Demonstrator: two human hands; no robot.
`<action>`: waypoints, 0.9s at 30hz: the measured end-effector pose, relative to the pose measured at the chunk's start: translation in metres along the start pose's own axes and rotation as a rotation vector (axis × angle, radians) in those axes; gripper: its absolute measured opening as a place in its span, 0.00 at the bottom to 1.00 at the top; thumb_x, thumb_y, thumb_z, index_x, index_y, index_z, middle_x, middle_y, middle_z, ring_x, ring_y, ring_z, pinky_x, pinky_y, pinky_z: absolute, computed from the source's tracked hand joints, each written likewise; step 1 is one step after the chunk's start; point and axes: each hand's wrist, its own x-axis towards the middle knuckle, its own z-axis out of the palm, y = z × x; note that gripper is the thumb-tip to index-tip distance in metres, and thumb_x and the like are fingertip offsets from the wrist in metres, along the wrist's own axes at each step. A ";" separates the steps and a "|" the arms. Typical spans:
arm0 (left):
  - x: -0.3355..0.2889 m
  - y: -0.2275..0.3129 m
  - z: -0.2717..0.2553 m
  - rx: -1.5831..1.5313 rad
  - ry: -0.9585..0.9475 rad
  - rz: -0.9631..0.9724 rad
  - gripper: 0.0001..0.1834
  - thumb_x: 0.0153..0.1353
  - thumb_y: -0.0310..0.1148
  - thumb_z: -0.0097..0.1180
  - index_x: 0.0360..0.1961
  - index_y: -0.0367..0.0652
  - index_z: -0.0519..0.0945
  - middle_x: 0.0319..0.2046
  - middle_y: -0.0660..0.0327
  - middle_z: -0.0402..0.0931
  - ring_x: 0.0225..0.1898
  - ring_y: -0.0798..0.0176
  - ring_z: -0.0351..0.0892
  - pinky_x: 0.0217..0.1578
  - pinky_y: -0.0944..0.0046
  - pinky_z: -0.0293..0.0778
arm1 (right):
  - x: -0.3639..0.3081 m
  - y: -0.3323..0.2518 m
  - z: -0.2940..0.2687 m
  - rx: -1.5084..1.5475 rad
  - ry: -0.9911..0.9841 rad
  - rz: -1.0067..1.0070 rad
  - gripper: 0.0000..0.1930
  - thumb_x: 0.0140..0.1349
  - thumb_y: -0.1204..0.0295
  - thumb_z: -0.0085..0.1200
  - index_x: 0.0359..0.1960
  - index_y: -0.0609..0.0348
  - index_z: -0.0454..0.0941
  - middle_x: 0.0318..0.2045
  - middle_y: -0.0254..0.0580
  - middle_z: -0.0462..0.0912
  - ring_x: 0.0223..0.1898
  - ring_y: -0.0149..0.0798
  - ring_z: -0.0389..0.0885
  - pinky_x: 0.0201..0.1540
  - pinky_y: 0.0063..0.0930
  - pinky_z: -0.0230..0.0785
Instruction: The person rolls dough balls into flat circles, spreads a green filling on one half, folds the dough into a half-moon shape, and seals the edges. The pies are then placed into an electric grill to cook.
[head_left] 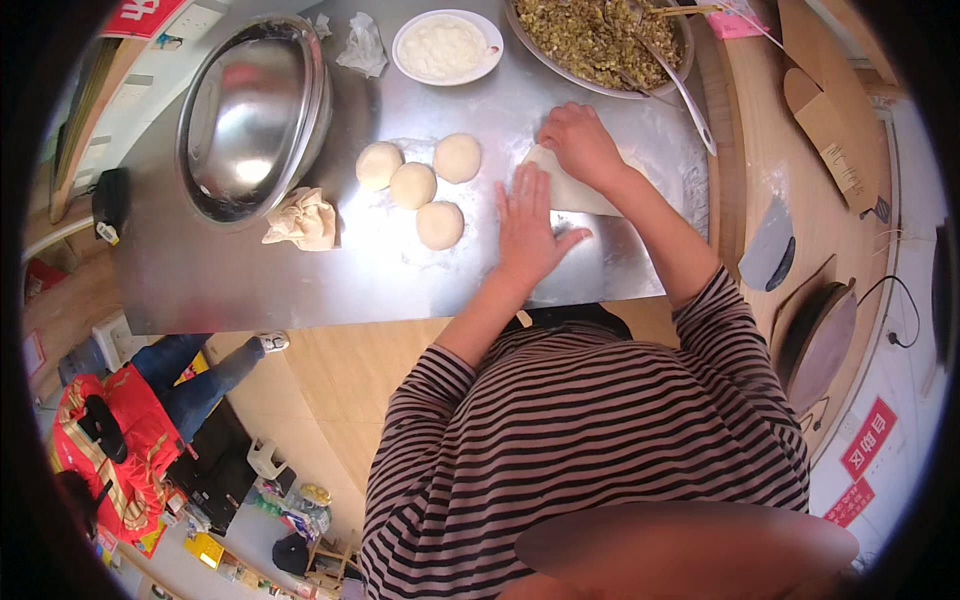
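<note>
A flat, pale sheet of dough (578, 195) lies on the steel table under both my hands. My left hand (528, 232) rests flat along its left side, with the fingers stretched and the thumb out to the right. At the dough's far edge, the fingers of my right hand (582, 145) are curled and closed on it; the hand partly hides that edge. To the left sit several round dough balls (413, 186) in loose flour. Beyond them stands a white bowl (401, 62) of white flour. Farther right is a basin of chopped green filling (590, 38), with a metal spoon (693, 112) in it.
A large shiny steel bowl (255, 110) sits on the table's left, near a crumpled brown wrapper (303, 220) and a white tissue (363, 45). Right of the table are a wooden counter (765, 150) and a round griddle (820, 345). A person in red (120, 450) is at lower left.
</note>
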 end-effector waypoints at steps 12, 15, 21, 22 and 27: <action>0.047 -0.007 -0.028 0.189 -0.191 -0.009 0.63 0.47 0.68 0.64 0.73 0.32 0.56 0.75 0.47 0.52 0.78 0.51 0.44 0.73 0.34 0.32 | -0.050 0.015 -0.002 0.173 0.351 -0.022 0.10 0.52 0.80 0.56 0.35 0.54 0.86 0.37 0.36 0.83 0.45 0.44 0.78 0.52 0.39 0.67; 0.052 0.001 -0.034 0.281 -0.241 -0.020 0.64 0.46 0.69 0.64 0.73 0.32 0.56 0.75 0.47 0.52 0.78 0.52 0.44 0.73 0.34 0.33 | -0.067 0.019 -0.009 0.183 0.397 0.079 0.11 0.52 0.81 0.57 0.36 0.55 0.86 0.37 0.36 0.83 0.45 0.45 0.78 0.52 0.39 0.68; 0.068 0.004 -0.029 0.274 -0.245 0.078 0.68 0.43 0.72 0.64 0.73 0.31 0.56 0.75 0.47 0.51 0.78 0.51 0.45 0.73 0.34 0.34 | -0.092 0.019 -0.021 0.205 0.430 0.151 0.12 0.52 0.83 0.57 0.38 0.56 0.85 0.37 0.38 0.83 0.44 0.46 0.78 0.51 0.39 0.69; 0.068 0.004 -0.028 0.284 -0.244 0.092 0.68 0.43 0.72 0.64 0.73 0.31 0.56 0.75 0.47 0.51 0.78 0.51 0.45 0.73 0.34 0.34 | -0.094 0.018 -0.022 0.203 0.430 0.156 0.12 0.53 0.83 0.57 0.38 0.56 0.85 0.37 0.38 0.83 0.44 0.46 0.78 0.51 0.39 0.69; 0.066 0.008 -0.025 0.347 -0.309 0.063 0.68 0.44 0.73 0.63 0.73 0.31 0.55 0.76 0.47 0.50 0.78 0.50 0.44 0.73 0.34 0.32 | -0.102 0.015 -0.026 0.185 0.423 0.167 0.11 0.55 0.83 0.57 0.38 0.58 0.85 0.38 0.39 0.83 0.43 0.46 0.78 0.49 0.37 0.71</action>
